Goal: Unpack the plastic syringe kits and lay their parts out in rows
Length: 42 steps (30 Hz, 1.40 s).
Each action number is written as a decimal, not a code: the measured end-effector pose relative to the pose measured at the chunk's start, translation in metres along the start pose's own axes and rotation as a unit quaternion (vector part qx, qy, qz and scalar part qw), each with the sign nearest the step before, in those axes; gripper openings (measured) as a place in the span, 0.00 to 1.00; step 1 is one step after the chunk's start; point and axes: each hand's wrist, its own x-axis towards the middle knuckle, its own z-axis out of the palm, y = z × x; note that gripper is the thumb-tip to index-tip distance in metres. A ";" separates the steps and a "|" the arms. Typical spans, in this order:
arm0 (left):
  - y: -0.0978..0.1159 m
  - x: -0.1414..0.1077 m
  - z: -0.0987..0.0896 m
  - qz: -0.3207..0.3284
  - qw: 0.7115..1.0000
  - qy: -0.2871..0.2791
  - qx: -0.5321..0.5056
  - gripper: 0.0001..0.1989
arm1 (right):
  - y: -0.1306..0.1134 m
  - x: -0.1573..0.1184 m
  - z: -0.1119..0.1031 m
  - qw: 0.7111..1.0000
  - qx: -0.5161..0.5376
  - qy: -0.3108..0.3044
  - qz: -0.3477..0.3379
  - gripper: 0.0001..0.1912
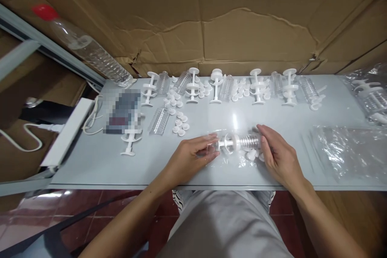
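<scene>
In front of me on the table lies a clear plastic bag [216, 161] with a white plunger [225, 143], a clear ribbed tube [249, 141] and several small white nozzle discs [251, 154] inside it. The fingers of my left hand [193, 153] pinch the bag's left end, around the plunger's tip. At the bag's right end, my right hand [279, 155] has its thumb and fingers closed against the bag beside the tube. Part of the tube's end and some of the discs are hidden behind the right hand.
Along the cardboard wall [169, 44] stand several white plungers [192, 85], clear tubes [163, 84] and piles of discs [241, 90]. Flat clear bags [353, 151] lie at right, below filled bags [373, 96]. A water bottle [93, 54] and a power strip [68, 133] are at left.
</scene>
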 end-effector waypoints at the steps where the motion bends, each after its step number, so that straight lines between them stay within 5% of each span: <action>1: 0.000 0.002 0.001 -0.012 1.000 -0.005 -0.004 0.21 | 0.001 0.000 0.000 1.000 0.011 -0.004 0.013 0.24; 12: 0.009 0.012 0.014 -0.103 0.988 -0.046 -0.104 0.33 | 0.008 -0.004 0.005 0.998 0.033 -0.002 0.061 0.27; 21: 0.005 0.008 0.019 -0.114 0.974 0.011 -0.198 0.19 | 0.002 -0.001 0.005 0.999 0.006 -0.017 0.039 0.25; 29: -0.009 -0.018 -0.013 -0.128 0.958 0.179 -0.185 0.21 | 0.019 0.012 0.002 0.996 -0.089 0.025 0.007 0.17; 37: -0.001 -0.059 -0.052 -0.014 0.873 0.439 -0.211 0.14 | 0.038 0.045 -0.010 0.972 -0.227 -0.029 0.042 0.21; 42: 0.011 -0.067 -0.055 0.017 0.867 0.435 -0.243 0.14 | 0.042 0.050 -0.026 0.973 -0.228 -0.044 0.001 0.19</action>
